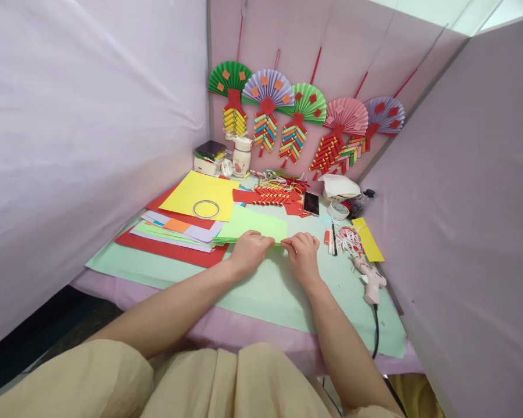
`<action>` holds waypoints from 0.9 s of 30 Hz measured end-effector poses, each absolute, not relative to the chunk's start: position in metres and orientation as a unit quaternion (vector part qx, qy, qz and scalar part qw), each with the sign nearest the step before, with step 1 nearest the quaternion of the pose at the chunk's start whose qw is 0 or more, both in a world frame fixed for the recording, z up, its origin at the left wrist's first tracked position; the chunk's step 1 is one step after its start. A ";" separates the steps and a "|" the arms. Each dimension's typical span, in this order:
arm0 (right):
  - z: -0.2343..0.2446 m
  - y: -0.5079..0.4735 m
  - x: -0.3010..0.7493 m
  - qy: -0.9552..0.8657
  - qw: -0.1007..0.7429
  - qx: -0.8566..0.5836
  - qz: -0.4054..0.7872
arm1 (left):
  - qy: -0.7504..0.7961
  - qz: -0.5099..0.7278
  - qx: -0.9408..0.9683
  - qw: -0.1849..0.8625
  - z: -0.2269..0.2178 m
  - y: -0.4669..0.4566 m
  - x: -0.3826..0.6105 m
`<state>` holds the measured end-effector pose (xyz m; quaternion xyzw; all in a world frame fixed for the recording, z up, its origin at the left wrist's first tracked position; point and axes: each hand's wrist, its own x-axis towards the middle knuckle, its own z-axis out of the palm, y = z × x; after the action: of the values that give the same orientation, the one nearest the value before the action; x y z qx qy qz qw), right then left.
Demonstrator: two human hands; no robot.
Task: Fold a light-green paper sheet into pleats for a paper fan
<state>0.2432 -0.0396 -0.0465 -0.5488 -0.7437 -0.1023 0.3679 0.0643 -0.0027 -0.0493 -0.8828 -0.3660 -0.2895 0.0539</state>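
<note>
Both my hands rest on the near edge of a light green paper sheet (250, 223) that lies on the mint green table mat (270, 290). My left hand (249, 251) has its fingers curled and pressed down on the sheet's folded near edge. My right hand (304, 254) pinches the same edge at its right corner with fingertips together. The edge looks folded into narrow pleats, though the folds are small in the picture.
A stack of coloured sheets (178, 223) with a yellow sheet (198, 194) and a ring (206, 208) lies left. A phone (311, 203), tape roll (337, 210), pens (330, 238), yellow strip (368, 239) and glue gun (372, 281) lie right. Paper fans (268, 96) hang on the back wall.
</note>
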 end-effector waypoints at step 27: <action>-0.047 -0.039 0.246 -0.734 0.398 -0.547 -0.057 | -0.385 -0.278 -0.879 0.052 -0.048 -0.003 0.064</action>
<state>0.2457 -0.0394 -0.0466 -0.5470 -0.7343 -0.0568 0.3979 0.0637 -0.0025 -0.0483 -0.8785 -0.3852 -0.2777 0.0520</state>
